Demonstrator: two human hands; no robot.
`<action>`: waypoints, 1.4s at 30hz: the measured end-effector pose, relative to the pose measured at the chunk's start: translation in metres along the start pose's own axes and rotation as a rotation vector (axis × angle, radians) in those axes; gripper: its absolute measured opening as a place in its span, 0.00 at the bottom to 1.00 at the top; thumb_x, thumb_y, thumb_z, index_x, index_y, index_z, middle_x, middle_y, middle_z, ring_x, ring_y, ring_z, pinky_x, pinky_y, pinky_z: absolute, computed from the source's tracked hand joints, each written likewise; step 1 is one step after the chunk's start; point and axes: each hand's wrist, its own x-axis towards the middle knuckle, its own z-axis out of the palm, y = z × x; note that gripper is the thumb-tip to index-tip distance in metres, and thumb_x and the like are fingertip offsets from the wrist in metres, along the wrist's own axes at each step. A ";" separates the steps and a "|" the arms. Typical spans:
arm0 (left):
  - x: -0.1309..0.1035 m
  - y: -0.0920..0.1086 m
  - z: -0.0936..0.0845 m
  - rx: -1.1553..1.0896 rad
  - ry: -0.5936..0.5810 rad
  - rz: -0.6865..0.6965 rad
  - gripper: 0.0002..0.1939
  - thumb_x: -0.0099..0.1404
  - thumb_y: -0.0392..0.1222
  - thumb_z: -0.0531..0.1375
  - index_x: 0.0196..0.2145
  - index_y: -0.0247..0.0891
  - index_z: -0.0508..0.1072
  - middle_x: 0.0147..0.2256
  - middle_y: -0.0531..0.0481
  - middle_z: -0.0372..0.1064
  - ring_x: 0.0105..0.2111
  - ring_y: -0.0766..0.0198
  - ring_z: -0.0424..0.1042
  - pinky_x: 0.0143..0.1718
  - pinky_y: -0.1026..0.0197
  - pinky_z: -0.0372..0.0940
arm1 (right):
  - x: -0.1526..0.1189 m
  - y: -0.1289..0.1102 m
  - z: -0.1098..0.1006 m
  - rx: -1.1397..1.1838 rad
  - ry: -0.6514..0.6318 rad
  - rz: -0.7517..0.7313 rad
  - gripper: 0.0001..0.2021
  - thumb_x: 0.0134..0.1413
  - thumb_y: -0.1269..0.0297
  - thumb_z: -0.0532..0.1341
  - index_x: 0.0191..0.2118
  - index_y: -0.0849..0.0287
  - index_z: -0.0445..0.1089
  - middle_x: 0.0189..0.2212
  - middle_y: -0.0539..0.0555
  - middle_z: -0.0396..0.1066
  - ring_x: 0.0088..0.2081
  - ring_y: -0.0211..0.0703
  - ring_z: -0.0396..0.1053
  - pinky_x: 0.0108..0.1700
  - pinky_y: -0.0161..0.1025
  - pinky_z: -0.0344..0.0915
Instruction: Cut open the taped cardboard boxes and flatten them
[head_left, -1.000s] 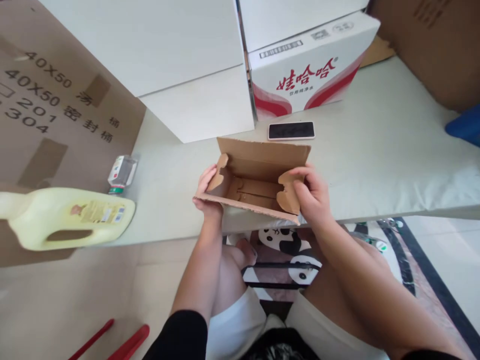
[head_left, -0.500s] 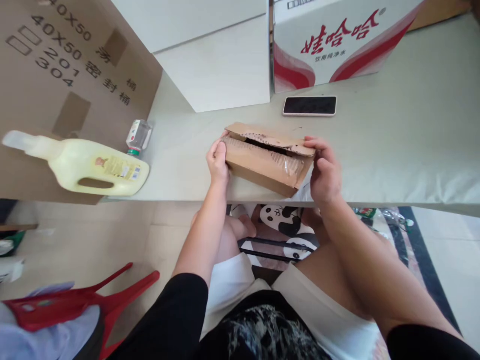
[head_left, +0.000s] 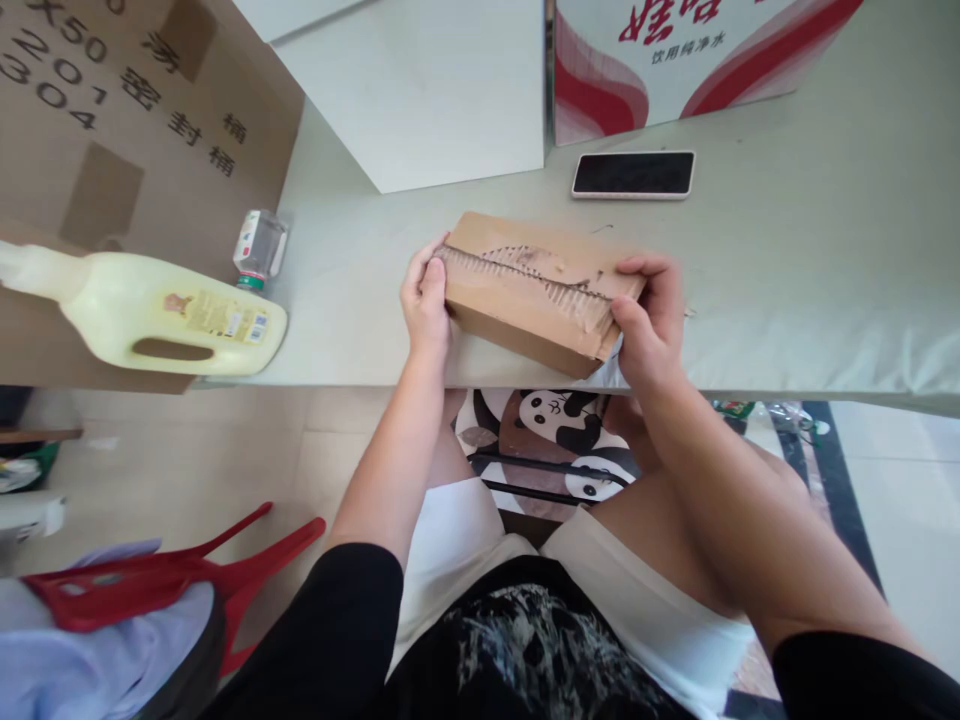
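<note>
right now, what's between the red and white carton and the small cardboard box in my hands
In the head view, a phone lies on the pale tabletop between the carton and the cardboard box, with a thin dark mark between phone and box.

Head-worn view, forward and down over table [head_left: 810,260]

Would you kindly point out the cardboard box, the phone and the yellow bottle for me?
Cardboard box [head_left: 525,298]: head view, on its upper face, just below the torn seam.
Phone [head_left: 634,175]: head view, middle of its dark screen.
Yellow bottle [head_left: 150,312]: head view, on its body above the handle opening.
</note>
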 end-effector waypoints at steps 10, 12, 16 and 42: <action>-0.028 0.050 0.013 0.775 -0.457 0.385 0.28 0.67 0.68 0.53 0.53 0.51 0.78 0.57 0.50 0.76 0.65 0.45 0.65 0.71 0.38 0.46 | -0.006 -0.003 -0.003 -0.006 0.056 -0.119 0.18 0.65 0.48 0.51 0.53 0.48 0.67 0.48 0.56 0.71 0.51 0.54 0.71 0.55 0.54 0.68; -0.031 0.046 0.017 0.872 -0.469 0.451 0.29 0.68 0.66 0.49 0.54 0.52 0.78 0.57 0.50 0.76 0.64 0.46 0.67 0.69 0.39 0.47 | -0.003 0.003 -0.009 -0.031 0.050 -0.098 0.20 0.66 0.51 0.49 0.58 0.49 0.63 0.52 0.57 0.71 0.53 0.53 0.71 0.56 0.53 0.68; -0.029 0.040 0.018 0.913 -0.433 0.501 0.32 0.69 0.66 0.45 0.54 0.52 0.79 0.56 0.50 0.77 0.63 0.46 0.68 0.65 0.40 0.51 | 0.010 0.024 -0.029 -0.414 0.051 0.065 0.20 0.62 0.61 0.53 0.58 0.54 0.66 0.52 0.61 0.72 0.54 0.55 0.71 0.56 0.55 0.67; 0.029 0.099 0.063 1.227 -1.226 0.381 0.61 0.45 0.64 0.72 0.71 0.47 0.53 0.71 0.37 0.46 0.70 0.27 0.44 0.69 0.29 0.38 | 0.029 0.047 -0.053 -0.174 0.267 0.276 0.11 0.60 0.57 0.60 0.46 0.54 0.69 0.41 0.55 0.74 0.35 0.44 0.72 0.40 0.45 0.70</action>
